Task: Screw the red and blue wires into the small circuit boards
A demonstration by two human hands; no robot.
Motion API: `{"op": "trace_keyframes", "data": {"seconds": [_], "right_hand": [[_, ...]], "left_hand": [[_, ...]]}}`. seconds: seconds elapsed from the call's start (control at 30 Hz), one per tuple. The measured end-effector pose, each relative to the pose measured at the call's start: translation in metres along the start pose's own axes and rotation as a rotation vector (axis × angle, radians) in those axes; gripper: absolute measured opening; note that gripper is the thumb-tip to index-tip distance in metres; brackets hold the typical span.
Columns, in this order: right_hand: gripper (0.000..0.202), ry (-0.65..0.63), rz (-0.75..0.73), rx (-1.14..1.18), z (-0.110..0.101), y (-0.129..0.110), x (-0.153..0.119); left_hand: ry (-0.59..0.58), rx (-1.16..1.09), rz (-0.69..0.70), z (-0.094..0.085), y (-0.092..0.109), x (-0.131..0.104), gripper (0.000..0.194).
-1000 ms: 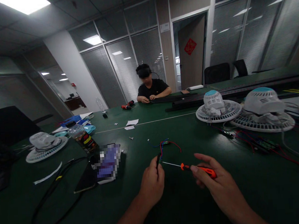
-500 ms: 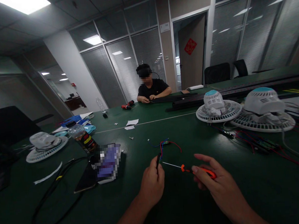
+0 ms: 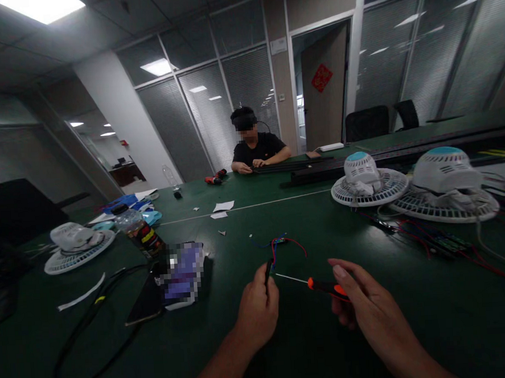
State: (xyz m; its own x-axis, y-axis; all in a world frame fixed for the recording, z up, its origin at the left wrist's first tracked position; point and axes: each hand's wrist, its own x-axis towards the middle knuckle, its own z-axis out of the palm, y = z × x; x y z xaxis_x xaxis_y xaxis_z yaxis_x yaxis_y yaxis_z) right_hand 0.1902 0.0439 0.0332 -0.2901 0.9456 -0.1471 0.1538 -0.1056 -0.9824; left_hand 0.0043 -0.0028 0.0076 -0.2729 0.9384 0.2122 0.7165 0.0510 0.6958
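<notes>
My left hand (image 3: 258,307) is closed around a slim black piece (image 3: 268,272), whose exact kind I cannot make out. At its top is a small green-blue end where red and blue wires (image 3: 274,252) run to a small circuit board (image 3: 280,241) on the table. My right hand (image 3: 364,305) holds an orange and black screwdriver (image 3: 324,286) by its handle, between thumb and fingers. The screwdriver's thin shaft points left, its tip close to the wired end of the black piece; contact is not clear.
White fan units (image 3: 369,186) with loose wires and boards lie at right. A phone (image 3: 146,301), a drink bottle (image 3: 140,233), a looped black cable (image 3: 83,319) and another fan unit (image 3: 78,245) are at left. Across the table sits a person (image 3: 258,148) near long black strips and a red drill (image 3: 214,180).
My right thumb and fingers have shifted on the screwdriver handle, and the handle looks turned. The screwdriver tip stays near the black piece. My left hand has barely moved.
</notes>
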Motion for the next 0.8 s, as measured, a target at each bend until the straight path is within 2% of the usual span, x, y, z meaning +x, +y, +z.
{"op": "trace_keyframes", "data": {"seconds": [0.37, 0.6, 0.8], "right_hand": [[0.055, 0.044, -0.098, 0.006, -0.0007, 0.0047, 0.0019], [0.047, -0.048, -0.027, 0.020, -0.0012, 0.0052, 0.0026], [0.046, -0.047, -0.068, 0.000, -0.0002, 0.0073, 0.0031]], "left_hand": [[0.009, -0.032, 0.006, -0.0004, 0.0012, -0.0002, 0.035], [0.007, -0.028, 0.001, -0.0004, 0.0014, -0.0001, 0.035], [0.013, -0.031, -0.002, -0.0007, 0.0026, 0.0000, 0.035]]}}
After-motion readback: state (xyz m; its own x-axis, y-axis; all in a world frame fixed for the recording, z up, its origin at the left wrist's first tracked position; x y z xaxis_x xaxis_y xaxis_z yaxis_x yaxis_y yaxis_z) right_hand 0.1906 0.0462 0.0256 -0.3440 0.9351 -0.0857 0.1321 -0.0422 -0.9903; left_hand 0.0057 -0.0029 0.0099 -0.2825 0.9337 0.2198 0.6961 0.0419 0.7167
